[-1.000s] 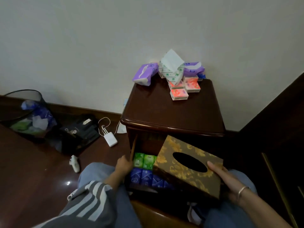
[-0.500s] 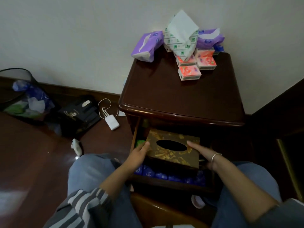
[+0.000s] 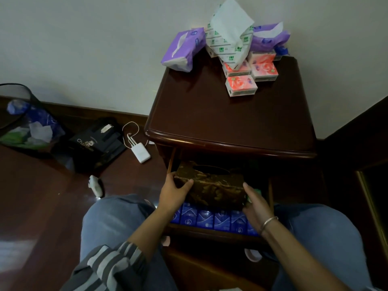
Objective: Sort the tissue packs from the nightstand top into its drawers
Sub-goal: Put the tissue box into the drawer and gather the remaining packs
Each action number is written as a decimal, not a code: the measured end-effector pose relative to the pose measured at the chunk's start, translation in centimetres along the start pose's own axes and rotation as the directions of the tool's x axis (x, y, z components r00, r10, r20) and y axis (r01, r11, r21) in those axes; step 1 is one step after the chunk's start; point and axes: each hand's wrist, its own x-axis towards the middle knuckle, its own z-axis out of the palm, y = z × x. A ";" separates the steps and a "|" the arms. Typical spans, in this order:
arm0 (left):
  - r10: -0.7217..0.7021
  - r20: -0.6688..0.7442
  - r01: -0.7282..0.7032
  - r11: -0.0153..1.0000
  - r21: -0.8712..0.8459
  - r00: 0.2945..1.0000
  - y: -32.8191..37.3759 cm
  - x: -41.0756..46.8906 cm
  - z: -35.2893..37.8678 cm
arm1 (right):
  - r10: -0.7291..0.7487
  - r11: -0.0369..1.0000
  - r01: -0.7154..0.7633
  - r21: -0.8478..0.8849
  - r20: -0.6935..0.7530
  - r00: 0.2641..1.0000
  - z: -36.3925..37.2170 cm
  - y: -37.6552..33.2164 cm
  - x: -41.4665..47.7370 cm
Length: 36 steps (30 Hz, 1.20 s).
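Tissue box (image 3: 210,186) gripped by curled fingers (image 3: 185,183), left hand (image 3: 174,195), right hand (image 3: 255,204) | drawer (image 3: 210,233) rear dark

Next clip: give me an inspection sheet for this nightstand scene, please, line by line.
Surface: nightstand top, dark wood, packs heaped at its back edge.
Job's things: purple pack, white-green pack and orange packs on top; blue packs in a row in the open drawer.
Clutter: bin, black bag and small white thing on the floor.
Grippers: left hand and right hand hold the tissue box by its ends at the open drawer.
Cables: white charger with its cord, on the floor.
Surroundings: pale wall, dark wooden floor.
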 end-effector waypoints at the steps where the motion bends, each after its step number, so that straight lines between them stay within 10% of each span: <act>1: 0.001 0.004 -0.001 1.000 -0.010 1.000 0.0 0.1 0.1 | 0.017 0.999 -0.018 -0.043 -0.013 1.000 0.1 -0.2 0.3; 17: -0.079 0.020 0.082 0.974 -0.213 0.997 -0.5 4.1 -0.1 | -0.092 0.967 0.068 -0.246 -0.086 0.992 3.2 -0.3 6.1; 24: -0.033 0.038 0.024 0.977 0.211 0.999 -0.1 4.8 -1.1 | -0.041 0.876 0.036 -0.481 -0.001 0.999 1.8 -1.5 6.2; 36: -0.165 0.068 0.172 0.978 -0.116 0.984 -0.2 3.5 -1.1 | -0.075 0.862 0.064 -0.502 -0.003 0.997 1.7 -0.6 4.5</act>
